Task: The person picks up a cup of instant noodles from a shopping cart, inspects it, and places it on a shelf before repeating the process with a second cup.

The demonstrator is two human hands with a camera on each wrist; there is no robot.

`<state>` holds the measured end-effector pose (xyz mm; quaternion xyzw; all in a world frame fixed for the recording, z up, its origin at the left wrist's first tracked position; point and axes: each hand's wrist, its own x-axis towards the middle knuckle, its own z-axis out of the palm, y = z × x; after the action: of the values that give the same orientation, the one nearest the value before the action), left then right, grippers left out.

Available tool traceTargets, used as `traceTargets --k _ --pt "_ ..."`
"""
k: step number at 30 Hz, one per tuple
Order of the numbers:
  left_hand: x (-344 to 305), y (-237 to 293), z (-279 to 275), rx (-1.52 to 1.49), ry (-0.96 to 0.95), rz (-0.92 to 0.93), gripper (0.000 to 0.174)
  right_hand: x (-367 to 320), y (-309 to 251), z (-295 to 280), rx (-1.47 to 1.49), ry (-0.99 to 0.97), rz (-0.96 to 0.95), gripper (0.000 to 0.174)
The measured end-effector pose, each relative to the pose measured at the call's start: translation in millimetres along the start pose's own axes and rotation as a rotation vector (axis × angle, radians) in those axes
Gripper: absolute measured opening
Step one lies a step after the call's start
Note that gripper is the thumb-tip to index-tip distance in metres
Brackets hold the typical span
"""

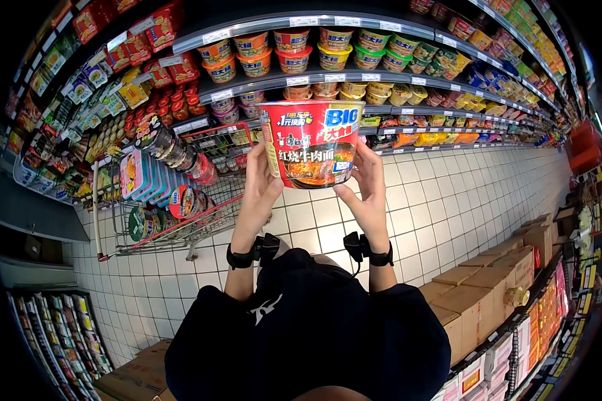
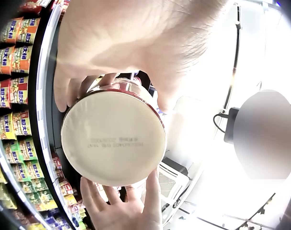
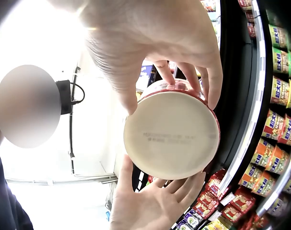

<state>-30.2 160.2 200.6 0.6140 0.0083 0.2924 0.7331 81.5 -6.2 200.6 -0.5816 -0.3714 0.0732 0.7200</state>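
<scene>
A large red noodle tub with "BIG" on its label is held upright in front of the chest, facing the head camera. My left hand grips its left side, thumb near the lower edge. On the opposite side my right hand grips it in the same way. Both wrist views show the tub's pale round underside with faint printed text, the fingers curled round its wall from two sides.
Shelves of stacked noodle tubs stand ahead. On the left is a shopping cart holding stacked tubs and packs. Cardboard boxes line the lower right, above tiled floor. Another box lies at lower left.
</scene>
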Motion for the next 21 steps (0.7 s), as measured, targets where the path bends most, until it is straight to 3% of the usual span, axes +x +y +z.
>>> traceTargets --k 10,21 --pt "14 -16 30 0.071 -0.096 -0.076 0.084 -9 -5 -36 -0.051 0.078 0.034 0.083" --pt "88 -67 78 0.023 -0.274 -0.114 0.087 20 4 -99 -0.152 0.258 0.019 0.083"
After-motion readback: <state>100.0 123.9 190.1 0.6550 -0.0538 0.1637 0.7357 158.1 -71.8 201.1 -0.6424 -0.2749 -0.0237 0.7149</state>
